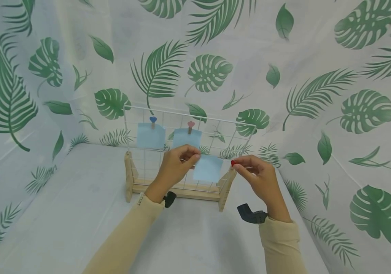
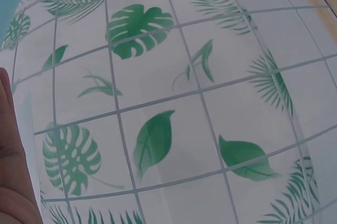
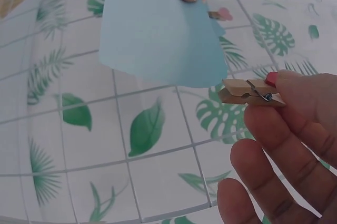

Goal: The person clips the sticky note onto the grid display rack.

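Note:
My left hand [image 1: 175, 167] pinches a light blue paper square [image 1: 208, 169] by its upper left corner, in front of the white wire grid rack [image 1: 195, 195]. My right hand [image 1: 262, 180] is to the right of that paper. Between its thumb and forefinger it pinches a small wooden clothespin [image 3: 239, 85] with a red top. In the right wrist view the clothespin's tip is close to the paper's corner. At the left edge of the left wrist view, only part of the left hand [image 2: 13, 155] shows.
Two more blue paper squares hang on the grid, the left one [image 1: 151, 137] under a blue-heart clothespin [image 1: 153, 121], the other [image 1: 185, 137] under a pink-heart clothespin [image 1: 190, 126]. Wooden feet [image 1: 228, 188] support the rack. A leaf-patterned sheet [image 1: 312, 68] surrounds the white table [image 1: 65, 217].

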`<act>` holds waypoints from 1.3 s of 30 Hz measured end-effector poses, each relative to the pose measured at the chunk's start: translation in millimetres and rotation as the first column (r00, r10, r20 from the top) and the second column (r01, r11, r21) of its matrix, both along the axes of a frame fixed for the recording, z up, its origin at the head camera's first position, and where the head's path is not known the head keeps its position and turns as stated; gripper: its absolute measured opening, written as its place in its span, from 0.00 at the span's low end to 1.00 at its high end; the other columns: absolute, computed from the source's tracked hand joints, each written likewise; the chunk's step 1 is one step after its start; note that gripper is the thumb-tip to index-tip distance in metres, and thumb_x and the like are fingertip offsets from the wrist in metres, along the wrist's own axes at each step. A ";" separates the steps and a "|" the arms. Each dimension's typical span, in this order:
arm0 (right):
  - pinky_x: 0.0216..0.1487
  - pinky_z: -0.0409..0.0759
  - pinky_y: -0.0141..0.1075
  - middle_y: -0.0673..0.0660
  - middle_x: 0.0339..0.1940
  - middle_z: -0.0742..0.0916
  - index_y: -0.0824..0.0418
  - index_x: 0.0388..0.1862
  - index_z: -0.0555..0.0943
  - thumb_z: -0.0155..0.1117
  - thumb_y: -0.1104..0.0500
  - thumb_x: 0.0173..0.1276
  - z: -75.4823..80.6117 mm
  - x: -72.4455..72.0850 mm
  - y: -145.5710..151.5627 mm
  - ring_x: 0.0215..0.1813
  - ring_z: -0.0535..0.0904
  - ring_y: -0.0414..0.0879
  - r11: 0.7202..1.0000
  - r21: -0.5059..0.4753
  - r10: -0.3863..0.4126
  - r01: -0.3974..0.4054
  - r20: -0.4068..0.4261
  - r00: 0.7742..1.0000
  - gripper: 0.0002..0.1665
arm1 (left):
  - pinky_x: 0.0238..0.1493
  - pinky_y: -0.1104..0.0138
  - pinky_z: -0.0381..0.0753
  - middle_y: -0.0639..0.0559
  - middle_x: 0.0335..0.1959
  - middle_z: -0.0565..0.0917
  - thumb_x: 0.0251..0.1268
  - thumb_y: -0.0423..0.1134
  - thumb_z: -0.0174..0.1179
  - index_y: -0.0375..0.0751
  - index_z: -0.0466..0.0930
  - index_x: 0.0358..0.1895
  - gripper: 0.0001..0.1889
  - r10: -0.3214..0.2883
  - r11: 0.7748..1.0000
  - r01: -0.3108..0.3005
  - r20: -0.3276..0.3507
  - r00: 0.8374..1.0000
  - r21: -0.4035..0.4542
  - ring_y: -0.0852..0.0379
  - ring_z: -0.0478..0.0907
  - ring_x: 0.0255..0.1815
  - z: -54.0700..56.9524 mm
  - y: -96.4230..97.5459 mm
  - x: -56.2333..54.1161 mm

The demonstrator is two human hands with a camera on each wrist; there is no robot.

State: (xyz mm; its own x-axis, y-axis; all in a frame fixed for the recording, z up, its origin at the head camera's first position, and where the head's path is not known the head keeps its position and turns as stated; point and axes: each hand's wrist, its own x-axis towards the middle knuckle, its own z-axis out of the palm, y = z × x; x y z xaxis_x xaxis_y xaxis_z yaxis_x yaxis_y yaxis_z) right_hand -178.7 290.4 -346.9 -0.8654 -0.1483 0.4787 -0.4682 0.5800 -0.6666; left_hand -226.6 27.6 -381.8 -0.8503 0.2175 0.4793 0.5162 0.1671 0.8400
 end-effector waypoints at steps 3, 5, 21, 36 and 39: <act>0.53 0.79 0.19 0.63 0.44 0.92 0.70 0.49 0.89 0.71 0.69 0.75 0.7 -0.8 0.3 0.45 0.83 0.30 1.000 0.004 -0.006 0.006 0.003 1.000 0.07 | 0.38 0.66 0.91 0.45 0.38 0.91 0.77 0.32 0.67 0.35 0.88 0.48 0.05 0.001 1.000 -0.001 0.002 1.000 -0.002 0.53 0.89 0.33 2.4 1.4 -0.1; 0.53 0.79 0.19 0.63 0.44 0.92 0.70 0.49 0.89 0.71 0.68 0.75 1.3 -1.4 0.5 0.45 0.83 0.30 1.000 0.006 -0.008 0.008 0.002 1.000 0.07 | 0.38 0.67 0.90 0.45 0.38 0.91 0.78 0.33 0.67 0.35 0.88 0.48 0.05 0.002 1.000 -0.002 0.005 1.000 -0.004 0.53 0.89 0.33 3.8 2.4 -0.2; 0.52 0.80 0.19 0.67 0.45 0.92 0.72 0.50 0.88 0.70 0.70 0.74 3.1 -6.5 -0.5 0.46 0.82 0.27 0.999 -0.027 0.021 -0.022 -0.024 0.999 0.09 | 0.38 0.69 0.90 0.43 0.40 0.92 0.78 0.32 0.67 0.32 0.88 0.49 0.06 -0.006 0.999 0.004 -0.038 0.999 -0.037 0.50 0.90 0.35 6.3 7.0 -7.4; 0.53 0.81 0.20 0.68 0.43 0.92 0.73 0.48 0.88 0.69 0.74 0.72 4.4 -17.9 2.4 0.43 0.84 0.29 0.995 -0.025 0.096 -0.099 -0.090 0.991 0.08 | 0.38 0.68 0.90 0.44 0.40 0.92 0.79 0.33 0.66 0.34 0.88 0.49 0.06 -0.022 1.000 0.021 -0.068 0.997 -0.005 0.52 0.90 0.34 4.1 12.5 -16.0; 0.53 0.81 0.20 0.68 0.42 0.92 0.73 0.47 0.88 0.68 0.74 0.71 7.0 -21.0 1.8 0.44 0.83 0.29 0.994 -0.027 0.103 -0.107 -0.112 0.988 0.08 | 0.38 0.68 0.91 0.43 0.40 0.92 0.79 0.33 0.66 0.33 0.88 0.49 0.06 -0.012 1.000 0.013 -0.083 0.996 0.015 0.51 0.90 0.34 3.5 13.8 -17.6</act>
State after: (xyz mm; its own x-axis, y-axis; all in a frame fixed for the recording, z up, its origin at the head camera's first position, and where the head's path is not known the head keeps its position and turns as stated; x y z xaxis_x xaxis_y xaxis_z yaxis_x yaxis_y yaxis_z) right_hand -199.7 292.2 -340.0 -0.7873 -0.2184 0.5766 -0.5973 0.5022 -0.6254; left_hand -244.1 41.3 -378.2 -0.8047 0.2200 0.5515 0.5862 0.1474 0.7966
